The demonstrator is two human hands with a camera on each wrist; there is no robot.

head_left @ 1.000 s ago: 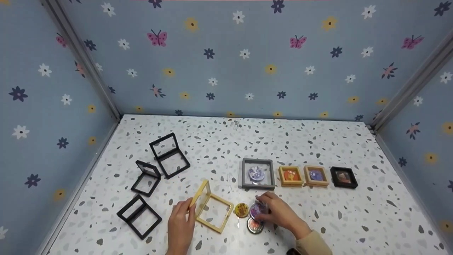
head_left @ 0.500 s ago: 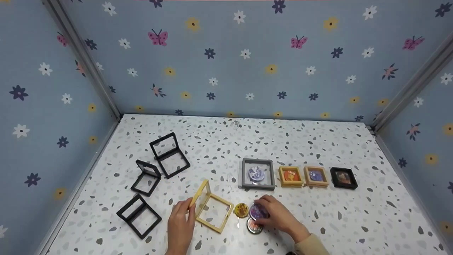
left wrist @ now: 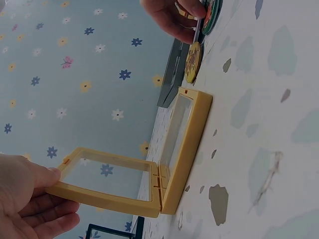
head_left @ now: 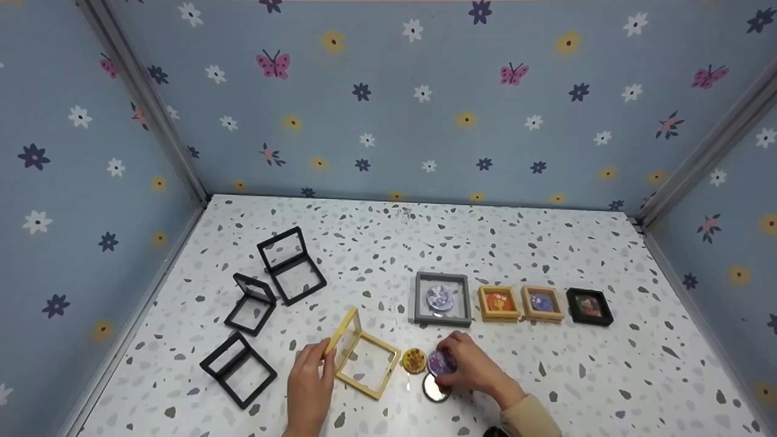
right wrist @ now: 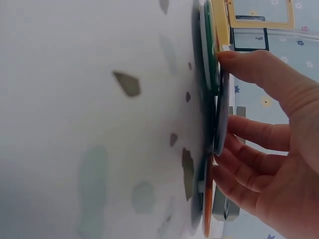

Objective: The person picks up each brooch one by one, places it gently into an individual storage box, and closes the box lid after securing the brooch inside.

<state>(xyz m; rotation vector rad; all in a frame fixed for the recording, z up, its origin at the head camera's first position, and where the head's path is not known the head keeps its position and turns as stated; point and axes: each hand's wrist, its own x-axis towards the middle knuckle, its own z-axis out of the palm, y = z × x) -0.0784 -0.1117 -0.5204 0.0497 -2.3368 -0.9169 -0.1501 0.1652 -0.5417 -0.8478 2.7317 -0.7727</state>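
Observation:
My left hand (head_left: 311,381) pinches the raised lid of a yellow hinged display frame (left wrist: 187,154), its base flat on the table and its clear panels see-through. My right hand (head_left: 476,368) holds a purple round badge (head_left: 441,362) by its edges, thumb on one side and fingertips on the other. That badge looks slightly tilted and overlaps a dark-rimmed round badge (head_left: 434,391), which shows white glare. Left of them lies a yellow round badge (head_left: 414,360). In the right wrist view, an orange-edged disc (right wrist: 209,199) lies beneath the fingers; its face is hidden.
Several black hinged frames stand open at the left, one of them a larger black frame (head_left: 297,279). Behind my right hand a grey frame (head_left: 443,322) holds a badge. Small yellow, tan and black frames (head_left: 590,306) line up to its right. Flowered walls enclose the table.
My right hand has shifted slightly around the purple badge. The dark-rimmed badge showed a reddish face earlier and now shows glare. My left hand and the yellow frame have stayed still.

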